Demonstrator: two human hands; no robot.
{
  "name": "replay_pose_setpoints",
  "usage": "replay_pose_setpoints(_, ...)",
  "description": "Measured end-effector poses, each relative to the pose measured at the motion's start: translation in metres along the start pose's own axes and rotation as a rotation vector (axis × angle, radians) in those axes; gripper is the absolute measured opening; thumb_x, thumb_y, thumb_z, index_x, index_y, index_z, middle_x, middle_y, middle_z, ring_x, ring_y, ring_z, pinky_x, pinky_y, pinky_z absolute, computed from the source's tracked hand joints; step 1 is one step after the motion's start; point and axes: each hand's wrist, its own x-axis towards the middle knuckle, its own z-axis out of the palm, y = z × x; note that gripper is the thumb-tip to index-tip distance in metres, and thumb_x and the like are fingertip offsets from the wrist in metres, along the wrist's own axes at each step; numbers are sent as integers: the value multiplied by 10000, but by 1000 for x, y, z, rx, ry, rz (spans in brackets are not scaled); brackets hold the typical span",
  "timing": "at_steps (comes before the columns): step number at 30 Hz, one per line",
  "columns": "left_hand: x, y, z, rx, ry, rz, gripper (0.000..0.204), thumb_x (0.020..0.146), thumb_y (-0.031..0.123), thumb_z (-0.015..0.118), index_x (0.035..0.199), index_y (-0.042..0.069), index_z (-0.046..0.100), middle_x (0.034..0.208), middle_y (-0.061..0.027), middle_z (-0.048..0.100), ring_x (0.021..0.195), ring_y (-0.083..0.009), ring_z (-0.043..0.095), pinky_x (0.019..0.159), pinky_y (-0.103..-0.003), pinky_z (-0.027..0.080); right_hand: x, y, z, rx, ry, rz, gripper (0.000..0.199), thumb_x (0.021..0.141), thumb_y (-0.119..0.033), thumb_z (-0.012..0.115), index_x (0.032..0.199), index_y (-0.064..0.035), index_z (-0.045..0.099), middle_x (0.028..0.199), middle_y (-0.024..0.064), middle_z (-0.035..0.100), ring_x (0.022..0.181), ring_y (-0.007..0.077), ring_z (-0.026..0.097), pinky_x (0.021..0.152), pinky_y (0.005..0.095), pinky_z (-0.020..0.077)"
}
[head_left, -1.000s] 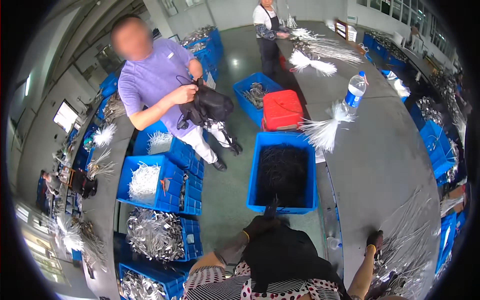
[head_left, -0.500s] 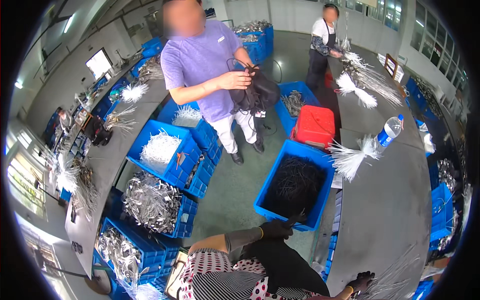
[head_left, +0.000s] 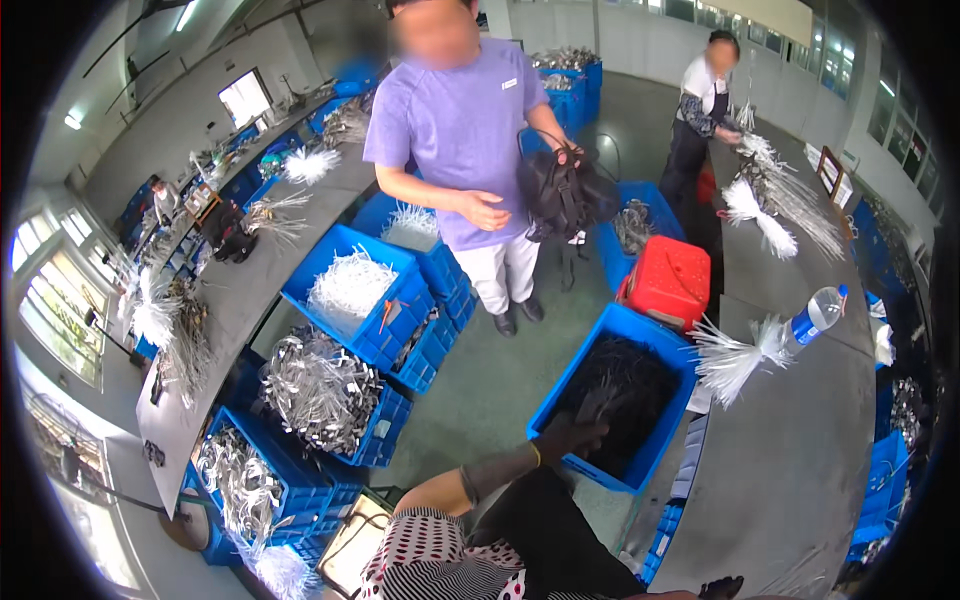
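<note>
My left hand (head_left: 572, 437), in a dark glove, reaches over the near left rim of a blue bin (head_left: 548, 392). Thin black strands (head_left: 625, 385) fill the bin, and the fingers blend into them; whether they grip any cannot be told. Low at the right, only part of my right hand (head_left: 722, 588) shows, dark-gloved with its fingers stretched along the grey table (head_left: 790, 480). Beside it lie loose, thin pale strands (head_left: 800, 575), partly cut off by the picture's edge.
A red box (head_left: 672, 283) stands beyond the bin. On the table are a white strand bundle (head_left: 745, 360) and a bottle (head_left: 818, 316). Blue bins of white (head_left: 352, 285) and silvery strands (head_left: 318, 390) stand left. A person in purple (head_left: 455, 140) holds a black bag (head_left: 565, 190); another works far right.
My left hand has moved forward, over the bin. My right hand has slid toward the lower edge and shows less. The person in purple has taken one hand off the bag. The view has shifted.
</note>
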Motion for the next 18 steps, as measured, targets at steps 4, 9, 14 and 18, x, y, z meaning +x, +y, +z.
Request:
replay_pose_setpoints(4, 17, 18, -13, 17, 80, 42, 291, 863, 326, 755, 951, 61, 674, 735, -45, 660, 585, -131, 605, 516, -289, 491, 14, 50, 19, -252, -71, -160, 313, 984, -268, 495, 1231, -117, 614, 1209, 170, 620, 1179, 296, 543, 1015, 453, 392)
replay_pose_setpoints(9, 26, -13, -17, 36, 18, -4, 278, 870, 306, 746, 956, 55, 663, 726, -48, 651, 584, -135, 612, 511, -288, 489, 33, 87, 14, -620, -187, -480, 247, 959, -166, 528, 1046, 1, 688, 1001, 163, 711, 1008, 250, 658, 934, 334, 499)
replay_pose_setpoints(14, 27, -16, 3, 138, -103, -2, 279, 872, 305, 739, 946, 45, 672, 731, -63, 665, 579, -134, 613, 521, -290, 494, -77, 19, 82, -1650, 7, -464, 388, 1004, -268, 494, 1275, -4, 582, 1199, 215, 648, 1076, 337, 637, 943, 396, 507)
replay_pose_setpoints(18, 25, -37, 14, 172, -151, 58, 288, 875, 312, 733, 952, 42, 670, 741, -71, 672, 580, -124, 613, 519, -287, 490, -86, 26, 77, -1484, -23, -527, 315, 1002, -139, 498, 1222, 57, 610, 1176, 215, 669, 1071, 328, 655, 937, 365, 522)
